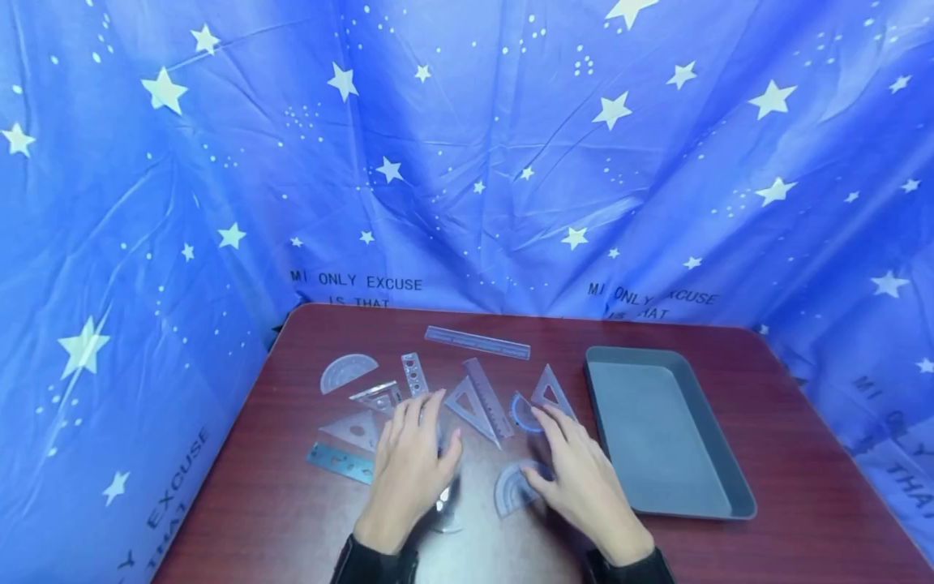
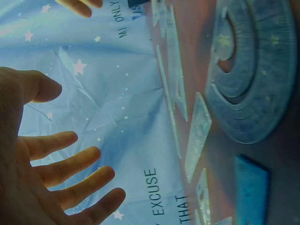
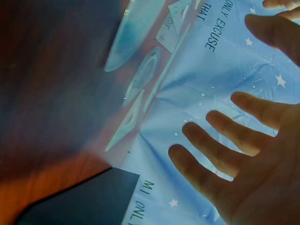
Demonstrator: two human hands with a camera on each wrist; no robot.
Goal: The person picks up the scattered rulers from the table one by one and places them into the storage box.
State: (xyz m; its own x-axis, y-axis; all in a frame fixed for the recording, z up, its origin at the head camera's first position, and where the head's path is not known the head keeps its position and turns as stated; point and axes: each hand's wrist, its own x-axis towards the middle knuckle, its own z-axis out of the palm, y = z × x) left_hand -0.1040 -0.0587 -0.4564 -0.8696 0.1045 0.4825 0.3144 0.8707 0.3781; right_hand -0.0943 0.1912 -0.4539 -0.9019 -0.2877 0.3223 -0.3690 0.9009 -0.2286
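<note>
My left hand [image 1: 410, 466] hovers over the table with fingers spread, holding nothing. Beside it lie a blue ruler [image 1: 339, 462] and a clear set square [image 1: 349, 430], both partly covered by the hand. A clear protractor [image 2: 276, 89] lies under that hand, mostly hidden in the head view. My right hand [image 1: 587, 487], also with loosely spread fingers and nothing in it, is over the table's right half. Close by are a clear protractor [image 1: 505, 491], a smaller blue-edged protractor [image 1: 519, 411] and a set square [image 1: 549, 375]. Between the hands lie another set square [image 1: 464, 397] and a ruler [image 1: 487, 396].
A grey rectangular tray [image 1: 718, 430] stands right of the right hand. Farther back lie a long clear ruler [image 1: 477, 342], a protractor [image 1: 343, 373], a short ruler with holes [image 1: 411, 369] and another set square [image 1: 375, 395]. A blue starry curtain [image 1: 467, 162] surrounds the table.
</note>
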